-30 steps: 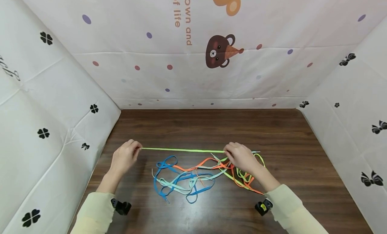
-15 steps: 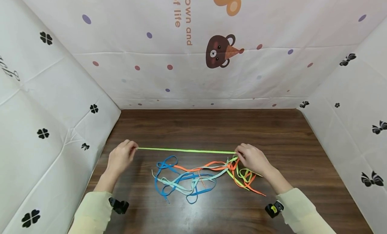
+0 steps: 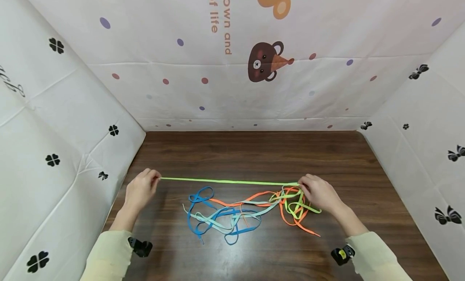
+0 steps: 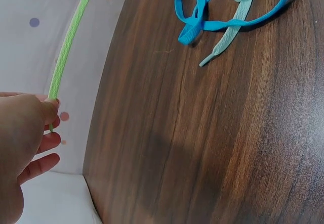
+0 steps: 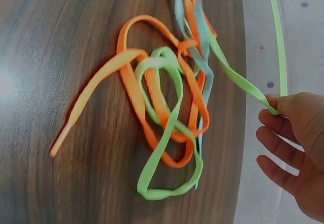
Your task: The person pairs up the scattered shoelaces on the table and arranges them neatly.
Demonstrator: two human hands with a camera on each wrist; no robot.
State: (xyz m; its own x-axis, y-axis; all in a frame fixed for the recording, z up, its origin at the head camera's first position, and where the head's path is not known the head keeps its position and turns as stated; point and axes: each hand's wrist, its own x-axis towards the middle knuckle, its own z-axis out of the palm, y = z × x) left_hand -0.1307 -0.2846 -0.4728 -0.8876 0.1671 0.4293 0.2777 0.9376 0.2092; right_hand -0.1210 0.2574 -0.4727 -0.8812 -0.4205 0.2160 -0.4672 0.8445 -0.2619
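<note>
A lime-green shoelace point(image 3: 229, 181) stretches taut between both hands above the table. My left hand point(image 3: 143, 188) pinches it near its tip between thumb and forefinger; the tip pokes out below the thumb in the left wrist view. My right hand point(image 3: 320, 194) pinches the same lace farther along, and from those fingers it runs back down into the tangle. Below lie an orange shoelace point(image 5: 134, 95), looped with green at the right, a blue shoelace point(image 3: 194, 228) at the left, and a pale mint shoelace point(image 4: 238, 24) woven across both sides.
The dark wood table point(image 3: 239, 156) carries the tangle at its middle. White printed cloth walls stand behind point(image 3: 218, 95) and on both sides. A small black camera point(image 3: 140, 247) sits at the left wrist, another black camera point(image 3: 343, 254) at the right.
My right hand has slid rightward and my left hand slightly left, so the taut green stretch is longer. The green and orange loops at the right have shifted, with less green left spread out.
</note>
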